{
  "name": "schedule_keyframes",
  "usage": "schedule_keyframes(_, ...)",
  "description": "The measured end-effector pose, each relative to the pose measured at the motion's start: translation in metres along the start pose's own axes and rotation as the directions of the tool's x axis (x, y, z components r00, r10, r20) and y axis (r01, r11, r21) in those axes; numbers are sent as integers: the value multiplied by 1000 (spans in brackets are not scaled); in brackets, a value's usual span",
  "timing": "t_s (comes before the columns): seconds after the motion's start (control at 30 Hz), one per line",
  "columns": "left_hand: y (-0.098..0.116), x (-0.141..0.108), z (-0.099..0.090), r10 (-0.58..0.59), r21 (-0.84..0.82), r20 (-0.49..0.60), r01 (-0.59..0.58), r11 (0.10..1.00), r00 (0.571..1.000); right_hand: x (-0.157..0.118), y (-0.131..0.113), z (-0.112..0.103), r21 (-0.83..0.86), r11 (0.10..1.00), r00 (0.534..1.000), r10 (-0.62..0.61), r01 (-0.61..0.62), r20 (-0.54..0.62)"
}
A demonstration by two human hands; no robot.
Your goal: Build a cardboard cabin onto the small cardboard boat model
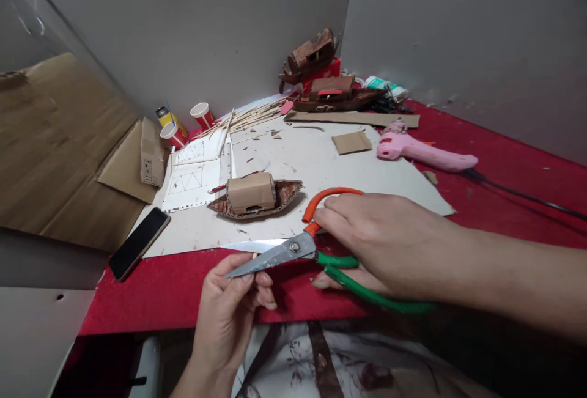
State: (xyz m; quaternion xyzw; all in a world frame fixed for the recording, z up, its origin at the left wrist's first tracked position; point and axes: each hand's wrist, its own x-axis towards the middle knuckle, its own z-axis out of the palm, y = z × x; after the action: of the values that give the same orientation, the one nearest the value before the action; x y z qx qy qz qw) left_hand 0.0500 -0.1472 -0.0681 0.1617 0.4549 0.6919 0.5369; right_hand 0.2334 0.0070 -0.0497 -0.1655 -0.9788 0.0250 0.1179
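My right hand [380, 239] grips scissors [275, 257] with one orange and one green handle; their blades are parted and point left. My left hand [233, 294] is pinched below the blades, with the pale tip of a small wooden stick [255, 255] showing between them. Most of that stick is hidden by the fingers and the lower blade. Just beyond the scissors, a small cardboard model boat [251, 195] with a curved plain roof sits upright on a pale board [312, 165].
Behind stand two brown model boats [334, 92], near loose wooden sticks [247, 118] and paper cups [202, 115]. A pink glue gun [424, 152] with a black cord lies right. At left are a phone [140, 242], a drawing sheet [188, 178] and large cardboard [59, 147].
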Motion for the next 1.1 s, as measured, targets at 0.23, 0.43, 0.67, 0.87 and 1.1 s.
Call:
schedule_keyframes(0.23, -2, 0, -4, 28, -6, 37, -27, 1000, 999, -2, 2, 1, 8, 1000, 999, -30, 30, -44)
schedule_keyframes(0.43, -1, -2, -4, 12, -16, 68, -11, 1000, 998, -2, 0, -3, 57, 998, 999, -24, 26, -25)
schedule_keyframes(0.67, -3, -2, -3, -73, 4, 51, 72, 997, 996, -7, -1, 0, 105, 994, 993, 24, -36, 117)
schedule_keyframes(0.87, 4, -3, 1, -61, 8, 20, 61, 998, 998, -16, 3, 1, 201, 977, 995, 51, -66, 82)
schedule_keyframes(1.1, 2, -4, 1, 54, 16, -21, -54, 998, 998, -14, 0, -6, 162, 978, 988, 120, -134, 91)
